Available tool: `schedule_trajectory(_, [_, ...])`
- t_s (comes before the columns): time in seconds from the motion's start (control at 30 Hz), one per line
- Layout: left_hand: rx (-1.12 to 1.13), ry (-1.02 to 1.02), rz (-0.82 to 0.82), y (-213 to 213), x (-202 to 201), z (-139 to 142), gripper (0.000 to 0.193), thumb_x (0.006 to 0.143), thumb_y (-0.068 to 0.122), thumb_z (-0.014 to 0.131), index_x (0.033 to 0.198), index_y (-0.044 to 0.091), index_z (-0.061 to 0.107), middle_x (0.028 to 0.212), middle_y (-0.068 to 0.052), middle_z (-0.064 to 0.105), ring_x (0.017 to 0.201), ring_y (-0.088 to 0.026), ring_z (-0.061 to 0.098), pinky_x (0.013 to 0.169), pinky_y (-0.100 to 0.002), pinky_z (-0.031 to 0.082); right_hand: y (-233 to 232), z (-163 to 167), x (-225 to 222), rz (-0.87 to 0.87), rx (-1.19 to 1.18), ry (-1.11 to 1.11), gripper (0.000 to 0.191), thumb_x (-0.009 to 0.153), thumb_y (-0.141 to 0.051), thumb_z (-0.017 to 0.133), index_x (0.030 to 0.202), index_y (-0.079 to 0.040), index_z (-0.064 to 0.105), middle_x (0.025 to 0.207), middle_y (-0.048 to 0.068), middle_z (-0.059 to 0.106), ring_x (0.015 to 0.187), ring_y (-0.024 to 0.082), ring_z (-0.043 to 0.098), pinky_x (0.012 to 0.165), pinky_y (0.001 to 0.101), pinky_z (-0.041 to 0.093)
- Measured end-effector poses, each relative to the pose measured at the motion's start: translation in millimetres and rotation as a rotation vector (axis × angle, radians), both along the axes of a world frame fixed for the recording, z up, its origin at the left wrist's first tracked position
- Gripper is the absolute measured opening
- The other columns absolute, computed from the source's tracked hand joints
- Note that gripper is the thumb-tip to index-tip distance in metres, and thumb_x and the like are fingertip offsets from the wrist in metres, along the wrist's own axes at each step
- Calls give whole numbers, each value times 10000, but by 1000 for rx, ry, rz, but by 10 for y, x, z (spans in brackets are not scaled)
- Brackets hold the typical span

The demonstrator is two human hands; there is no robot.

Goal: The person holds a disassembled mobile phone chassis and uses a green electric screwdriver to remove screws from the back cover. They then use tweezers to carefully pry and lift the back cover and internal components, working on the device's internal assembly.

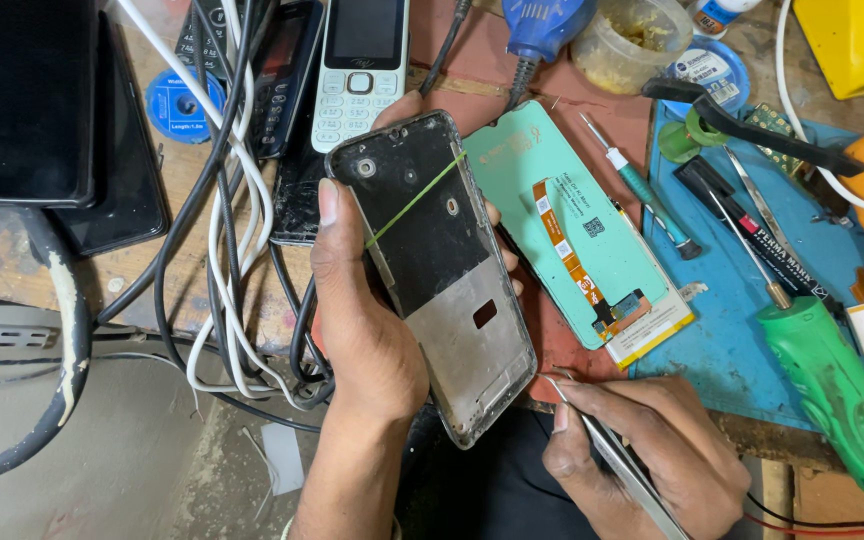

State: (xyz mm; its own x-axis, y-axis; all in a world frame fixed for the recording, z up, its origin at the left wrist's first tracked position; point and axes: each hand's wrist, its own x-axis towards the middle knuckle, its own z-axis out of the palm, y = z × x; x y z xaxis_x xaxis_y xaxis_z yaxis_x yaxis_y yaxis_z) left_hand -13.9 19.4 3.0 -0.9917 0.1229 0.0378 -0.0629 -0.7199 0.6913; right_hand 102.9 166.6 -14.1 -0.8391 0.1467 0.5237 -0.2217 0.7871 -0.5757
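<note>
Left hand [367, 320] fingers wrapped round phone frame [432, 270], held up centre view, green rubber band [414, 200] across it. Right hand [642, 455] at 5 o'clock, fingers pinching metal tweezers [617, 455], tip near frame's lower corner. Replacement screen [577, 230] with orange flex lies on worktop [192, 170] at 3 o'clock of frame; green screwdriver [837, 395] beyond; white keypad phone [360, 65] at 12

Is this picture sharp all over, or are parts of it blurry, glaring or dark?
In the head view, the phone frame in the left hand is sharp and evenly lit, with soft shadows; the tweezers in the right hand blur slightly toward the bottom edge; no strong glare shows; the dark tablet at top left shows almost no detail.
</note>
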Motion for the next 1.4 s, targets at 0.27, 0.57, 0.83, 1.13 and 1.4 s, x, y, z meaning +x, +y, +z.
schedule_trajectory(0.27, [-24,-3,8,-3,6,15,743,1091,555,283,1610,33,389,1002,-118,642,855,-210,643,775,-365,572,14,-15,3,38,-43,3,229,801,-40,785,1022,-11,733,884,73,754,848,169,734,827,298,589])
schedule_trajectory(0.57, [-27,-162,-72,-8,4,-3,859,1053,644,303,1397,-120,492,979,-138,661,824,-228,652,736,-372,552,-15,-32,-25,9,66,54,251,742,14,789,987,10,734,862,117,727,785,207,707,742,323,576])
schedule_trajectory(0.83, [-119,-84,-27,9,-26,24,742,1037,663,368,1493,87,473,956,-82,636,793,-191,632,706,-353,557,-90,-65,-30,-38,72,68,217,771,35,782,983,23,738,845,128,706,784,226,711,741,335,583])
schedule_trajectory(1.13, [-135,-226,-81,18,-62,-18,761,969,683,347,1184,19,650,924,-116,680,777,-234,673,690,-382,579,-104,-75,-85,-36,52,52,245,785,-8,778,1020,45,733,885,145,709,794,238,710,735,336,576])
schedule_trajectory(1.4, [-65,-185,-92,20,-67,-53,788,997,692,350,1256,-4,615,945,-124,673,782,-234,681,696,-382,583,-78,-66,-34,-45,37,55,214,808,-19,778,1019,5,747,878,106,711,812,198,727,758,327,591])
